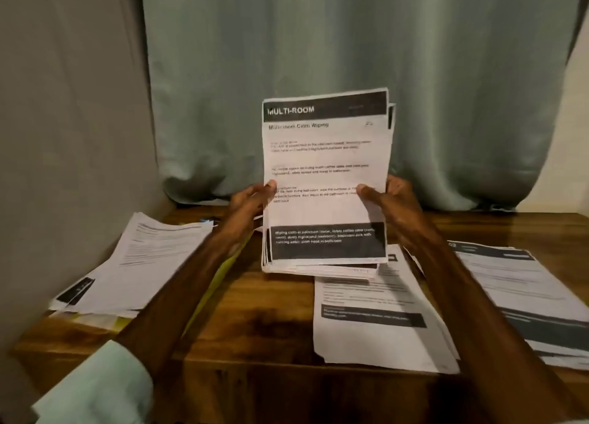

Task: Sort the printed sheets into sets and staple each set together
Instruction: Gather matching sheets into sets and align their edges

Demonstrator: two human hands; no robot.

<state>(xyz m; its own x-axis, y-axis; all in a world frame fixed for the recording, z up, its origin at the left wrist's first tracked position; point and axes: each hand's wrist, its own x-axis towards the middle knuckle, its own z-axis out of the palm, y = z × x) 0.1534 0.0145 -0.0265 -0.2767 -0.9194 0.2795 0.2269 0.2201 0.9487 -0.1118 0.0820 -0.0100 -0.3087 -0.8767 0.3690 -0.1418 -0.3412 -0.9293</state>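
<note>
I hold a stack of printed sheets (325, 168) upright over the wooden table (255, 312), its bottom edge resting near the tabletop. The front page has a black header reading MULTI-ROOM. My left hand (250, 202) grips the stack's left edge with the thumb on the front. My right hand (387, 200) grips the right edge the same way. Another pile of sheets (379, 321) lies flat below the stack, to the right of centre. No stapler is in view.
A fanned pile of papers (140, 261) lies at the table's left over something yellow (223, 274). More printed sheets (522, 299) lie at the right edge. A green-grey curtain (350, 73) hangs behind the table; a grey wall stands at left.
</note>
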